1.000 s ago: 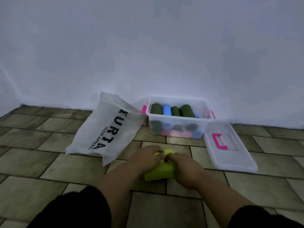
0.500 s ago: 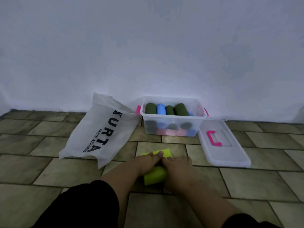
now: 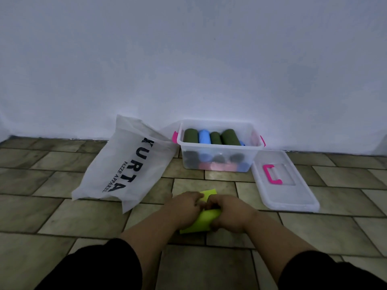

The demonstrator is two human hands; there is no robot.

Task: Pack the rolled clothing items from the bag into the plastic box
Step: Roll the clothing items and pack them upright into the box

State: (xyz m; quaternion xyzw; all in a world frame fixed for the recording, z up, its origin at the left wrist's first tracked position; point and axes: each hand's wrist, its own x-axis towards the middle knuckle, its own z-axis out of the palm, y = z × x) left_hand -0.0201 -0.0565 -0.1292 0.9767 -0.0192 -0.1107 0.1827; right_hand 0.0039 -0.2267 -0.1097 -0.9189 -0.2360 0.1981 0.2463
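Two grips on yellow cloth: left hand, right hand | plastic box holds green, blue, pink rolls

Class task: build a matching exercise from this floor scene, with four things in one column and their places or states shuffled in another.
1 white bag
2 plastic box
3 lid
4 yellow-green cloth

a lying flat, right of the box
b held by left hand and right hand
c slumped left of the box
d holds coloured rolls

Pairs: 1-c, 2-d, 3-a, 4-b
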